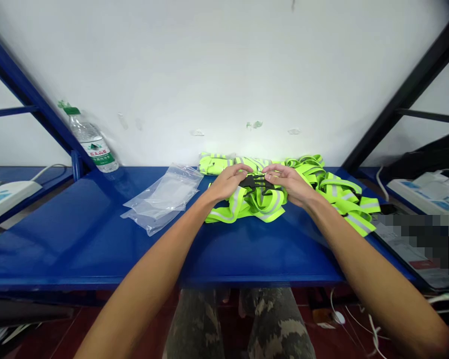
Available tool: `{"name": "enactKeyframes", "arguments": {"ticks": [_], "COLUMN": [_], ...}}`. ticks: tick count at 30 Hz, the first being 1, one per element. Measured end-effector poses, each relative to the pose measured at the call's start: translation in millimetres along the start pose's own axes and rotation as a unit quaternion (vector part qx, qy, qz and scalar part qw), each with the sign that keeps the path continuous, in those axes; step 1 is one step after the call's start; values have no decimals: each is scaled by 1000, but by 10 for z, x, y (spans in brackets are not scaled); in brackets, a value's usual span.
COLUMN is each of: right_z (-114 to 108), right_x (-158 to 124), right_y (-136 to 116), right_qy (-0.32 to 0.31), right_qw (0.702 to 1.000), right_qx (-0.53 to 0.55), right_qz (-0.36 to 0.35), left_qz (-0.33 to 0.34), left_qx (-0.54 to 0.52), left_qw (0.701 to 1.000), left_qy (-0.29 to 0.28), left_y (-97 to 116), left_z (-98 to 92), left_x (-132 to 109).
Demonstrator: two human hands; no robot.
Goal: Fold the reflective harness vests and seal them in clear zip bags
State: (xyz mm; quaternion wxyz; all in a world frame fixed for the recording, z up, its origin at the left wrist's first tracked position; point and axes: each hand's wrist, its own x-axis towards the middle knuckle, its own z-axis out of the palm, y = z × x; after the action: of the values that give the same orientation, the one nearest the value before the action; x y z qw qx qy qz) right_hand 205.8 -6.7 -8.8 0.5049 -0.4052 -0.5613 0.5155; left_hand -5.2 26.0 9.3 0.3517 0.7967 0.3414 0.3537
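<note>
A black side-release buckle (257,181) sits between my two hands, its pronged half and its socket half lined up close together. My left hand (230,180) pinches the socket half. On the other side my right hand (286,182) grips the pronged half. Whether the halves are fully apart I cannot tell. Neon yellow webbing with a grey reflective stripe (234,207) hangs from the buckle in loops onto the blue table (97,224). Beyond my hands lie bagged bundles of the same webbing (215,163).
Flat clear plastic bags (168,192) lie left of my hands. A loose heap of yellow straps (340,192) spreads at the right. A water bottle (93,142) leans at the back left. A white wall (224,75) closes off the back.
</note>
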Motion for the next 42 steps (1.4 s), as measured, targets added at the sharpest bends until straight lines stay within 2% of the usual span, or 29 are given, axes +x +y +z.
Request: {"name": "enactKeyframes", "arguments": {"ticks": [13,29,33,36,39,42], "right_z": [68,172,204,185,102,-21], "right_x": [-13,-39,-41,-48,-60,-72], "right_y": [2,6,-9,-47,-103,-203], "right_qy": [-16,-26,-13,-5,16,33], "right_qw": [1000,999,1000,999,996,986], "right_qx": [-22,-26,-14,-25,-75,-151], "right_qz": [-6,-22,-20,-25,-39,-55], "left_qz": [9,28,12,15,37,15], "left_qx": [2,-18,-23,23,91,150], "left_qw": [999,997,998,999,995,986], "left_qy": [-52,-67,-57,-39,-21,-77], "left_y": [5,18,13,0,19,103], "left_z": [-4,60,69,10,-146,-379], "left_x": [-23,-25,-26,-15,-8,0]}}
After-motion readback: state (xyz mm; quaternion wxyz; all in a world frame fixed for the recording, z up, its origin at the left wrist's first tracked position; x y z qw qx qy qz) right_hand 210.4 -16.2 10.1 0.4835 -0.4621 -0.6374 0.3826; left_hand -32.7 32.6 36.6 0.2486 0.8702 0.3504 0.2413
